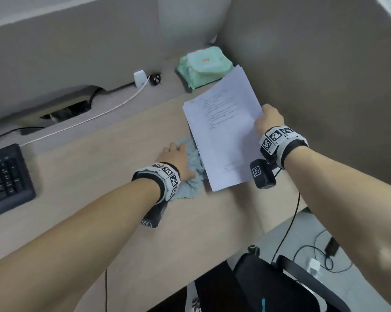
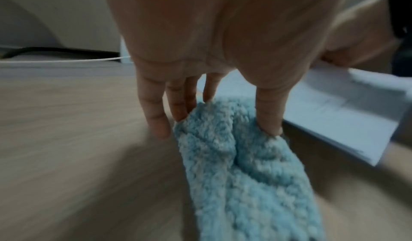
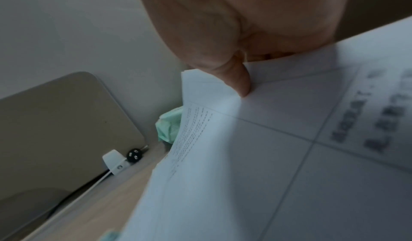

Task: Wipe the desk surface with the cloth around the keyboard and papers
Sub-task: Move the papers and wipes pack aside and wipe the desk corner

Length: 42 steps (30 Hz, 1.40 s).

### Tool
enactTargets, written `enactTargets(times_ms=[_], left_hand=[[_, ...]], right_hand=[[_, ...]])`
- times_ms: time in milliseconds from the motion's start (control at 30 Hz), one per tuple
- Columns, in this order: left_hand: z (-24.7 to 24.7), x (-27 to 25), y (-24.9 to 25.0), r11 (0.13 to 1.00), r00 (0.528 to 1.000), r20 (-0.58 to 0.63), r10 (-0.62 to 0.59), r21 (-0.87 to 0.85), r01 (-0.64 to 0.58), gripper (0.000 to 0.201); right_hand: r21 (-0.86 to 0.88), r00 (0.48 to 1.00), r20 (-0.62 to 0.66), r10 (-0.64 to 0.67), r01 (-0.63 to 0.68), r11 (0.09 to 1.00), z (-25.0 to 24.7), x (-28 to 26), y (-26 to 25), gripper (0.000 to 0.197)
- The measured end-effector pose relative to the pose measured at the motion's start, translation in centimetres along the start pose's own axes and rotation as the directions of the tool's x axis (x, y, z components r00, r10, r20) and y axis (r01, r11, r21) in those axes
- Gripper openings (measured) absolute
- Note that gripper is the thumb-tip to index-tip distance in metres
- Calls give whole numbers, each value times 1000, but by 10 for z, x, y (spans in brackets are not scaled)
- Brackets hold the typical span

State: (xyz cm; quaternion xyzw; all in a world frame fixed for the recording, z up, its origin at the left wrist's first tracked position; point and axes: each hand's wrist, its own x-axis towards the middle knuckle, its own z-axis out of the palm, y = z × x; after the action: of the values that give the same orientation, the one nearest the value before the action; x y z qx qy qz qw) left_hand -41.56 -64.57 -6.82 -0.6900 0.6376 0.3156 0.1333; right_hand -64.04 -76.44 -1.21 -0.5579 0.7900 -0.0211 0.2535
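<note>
Wooden desk [image 1: 88, 176]: right hand [image 1: 267, 119] pinches lifted papers [image 1: 223, 131] clear so left hand [image 1: 176, 158], fingers flat, presses the blue cloth [image 1: 190, 188] beneath; keyboard [image 1: 5, 176] at nine o'clock.

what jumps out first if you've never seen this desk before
The white papers stand out first, lifted off the right side of the desk in the right hand, thumb on top. Beneath their near edge, the left hand presses a fluffy blue cloth flat on the wood. A black keyboard sits at the far left, and a green wipes pack in the back corner.
</note>
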Motion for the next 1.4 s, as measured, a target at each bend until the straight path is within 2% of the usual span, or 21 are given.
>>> enactTargets(times_ms=[67, 167, 267, 367, 467, 533, 567, 633, 667, 767, 833, 967, 1033, 1133, 1233, 1400], left_hand=[[3, 1, 0, 996, 1000, -6, 0, 85, 1, 77], [-3, 8, -23, 992, 1000, 4, -5, 123, 5, 57], [-21, 11, -61, 986, 993, -53, -104, 124, 110, 46], [-37, 9, -90, 951, 958, -72, -278, 116, 285, 49], [-44, 9, -95, 914, 918, -85, -388, 94, 395, 66], [-48, 11, -84, 923, 918, -155, -365, 70, 379, 75], [-50, 11, -75, 941, 922, -213, -324, 30, 338, 73], [-52, 16, -53, 966, 927, -282, -246, -153, 210, 58], [-52, 19, -40, 946, 935, -256, -244, -276, 171, 48], [-43, 28, -1, 819, 973, -7, -231, -541, 191, 22], [-36, 36, 19, 672, 966, 140, -219, -696, 253, 3], [-35, 46, 46, 318, 918, 328, -222, -866, 386, 17], [-38, 47, 51, 210, 908, 360, -217, -891, 403, 13], [-41, 50, 56, 189, 906, 375, -197, -892, 410, 5], [-41, 53, 61, 164, 905, 390, -168, -895, 416, 21], [-41, 54, 65, 160, 895, 415, -162, -885, 438, 26]], right_hand=[[-25, 1000, 17, 12, -11, 1000, 2, 8, 7, 21], [-64, 999, 33, 24, -22, 998, 6, 17, 13, 19], [-110, 998, 55, 38, -31, 993, 10, 25, 14, 18], [-122, 997, 63, 53, -45, 992, 13, 30, 14, 20], [-126, 996, 59, 64, -56, 990, 17, 34, 17, 31], [-118, 996, 59, 67, -59, 991, 18, 36, 18, 38], [-114, 996, 58, 70, -63, 992, 19, 37, 19, 39], [-107, 995, 51, 80, -74, 991, 19, 39, 21, 42], [-108, 995, 48, 84, -78, 991, 19, 39, 23, 43], [-115, 996, 46, 81, -75, 990, 20, 42, 27, 46], [-109, 996, 53, 73, -67, 992, 21, 45, 29, 46], [-128, 997, 63, 47, -38, 991, 24, 52, 33, 39], [-156, 997, 71, 31, -19, 988, 26, 54, 32, 37], [-173, 997, 75, 7, 6, 985, 27, 58, 32, 35], [-170, 994, 106, -23, 41, 985, 28, 63, 31, 33], [-177, 988, 152, -18, 45, 983, 29, 67, 25, 36]])
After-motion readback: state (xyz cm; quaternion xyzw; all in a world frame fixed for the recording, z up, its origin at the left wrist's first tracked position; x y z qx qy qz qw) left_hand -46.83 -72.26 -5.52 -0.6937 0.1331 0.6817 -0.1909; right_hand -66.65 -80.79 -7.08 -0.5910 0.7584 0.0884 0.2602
